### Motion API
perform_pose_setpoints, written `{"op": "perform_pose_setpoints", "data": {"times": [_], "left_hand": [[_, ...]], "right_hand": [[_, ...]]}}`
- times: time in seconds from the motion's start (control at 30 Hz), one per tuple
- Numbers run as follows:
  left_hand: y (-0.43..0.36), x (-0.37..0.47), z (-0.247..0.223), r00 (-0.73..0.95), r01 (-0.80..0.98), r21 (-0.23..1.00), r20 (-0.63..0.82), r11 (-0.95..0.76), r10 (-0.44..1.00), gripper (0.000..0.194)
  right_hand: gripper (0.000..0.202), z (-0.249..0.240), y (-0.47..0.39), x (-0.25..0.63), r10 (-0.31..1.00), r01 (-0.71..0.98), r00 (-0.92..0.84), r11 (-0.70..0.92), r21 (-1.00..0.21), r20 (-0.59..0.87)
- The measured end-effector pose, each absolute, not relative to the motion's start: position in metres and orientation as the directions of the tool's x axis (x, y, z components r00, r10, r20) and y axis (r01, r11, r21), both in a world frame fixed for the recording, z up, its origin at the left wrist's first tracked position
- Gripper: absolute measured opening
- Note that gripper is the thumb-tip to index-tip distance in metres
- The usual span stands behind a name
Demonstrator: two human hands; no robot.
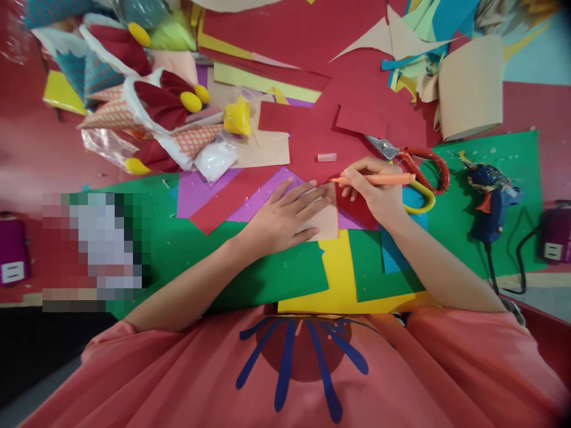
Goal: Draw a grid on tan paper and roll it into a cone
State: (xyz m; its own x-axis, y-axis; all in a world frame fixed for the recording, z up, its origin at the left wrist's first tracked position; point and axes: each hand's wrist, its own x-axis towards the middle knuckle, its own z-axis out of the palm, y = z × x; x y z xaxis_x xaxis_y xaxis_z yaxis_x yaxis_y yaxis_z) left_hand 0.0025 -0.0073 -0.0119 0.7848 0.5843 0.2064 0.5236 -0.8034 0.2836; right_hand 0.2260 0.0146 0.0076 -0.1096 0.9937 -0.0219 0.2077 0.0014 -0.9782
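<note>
Under the left hand (285, 217): a peach sheet (329, 223), lying flat on overlapping coloured paper, its right part showing beside the palm; the fingers spread over it, slightly apart, clasping nothing.
Right hand (381, 199): thumb and fingers pinched together on an orange marker (392, 178).
Marker tip: turned left, at the peach sheet's upper edge, near the left fingertips; whether it touches, I cannot tell.
Small pink cylinder (327, 157): lying on red paper (307, 145), just beyond the tip.
Scissors (386, 148): just beyond the right hand, blades toward the upper left, with a red handle.
Glue gun (491, 220): dark blue, at the right on a green sheet (526, 160).
Patterned paper cones (120, 113): grouped at the far left, with dark red inserts.
Curved beige piece (473, 89): at the far right.
</note>
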Motion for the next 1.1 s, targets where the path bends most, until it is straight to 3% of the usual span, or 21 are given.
{"op": "perform_pose_setpoints", "data": {"times": [0.5, 0.73, 1.1], "left_hand": [[-0.0063, 0.0023, -0.0093, 0.797, 0.551, 0.312, 0.078, -0.774, 0.599, 0.051], [-0.0059, 0.0012, -0.0123, 0.791, 0.517, 0.309, 0.186, -0.799, 0.583, 0.05], [-0.0064, 0.0025, -0.0084, 0.793, 0.541, 0.323, 0.113, -0.777, 0.599, 0.05]], "right_hand": [[0.027, 0.0092, 0.0158, 0.2255, 0.993, 0.349, -0.115, 0.006, -0.937, -0.036], [0.027, 0.0108, 0.0161, 0.2249, 0.992, 0.368, -0.124, 0.027, -0.929, -0.02], [0.027, 0.0088, 0.0161, 0.2245, 0.993, 0.347, -0.115, 0.027, -0.938, -0.014]]}}
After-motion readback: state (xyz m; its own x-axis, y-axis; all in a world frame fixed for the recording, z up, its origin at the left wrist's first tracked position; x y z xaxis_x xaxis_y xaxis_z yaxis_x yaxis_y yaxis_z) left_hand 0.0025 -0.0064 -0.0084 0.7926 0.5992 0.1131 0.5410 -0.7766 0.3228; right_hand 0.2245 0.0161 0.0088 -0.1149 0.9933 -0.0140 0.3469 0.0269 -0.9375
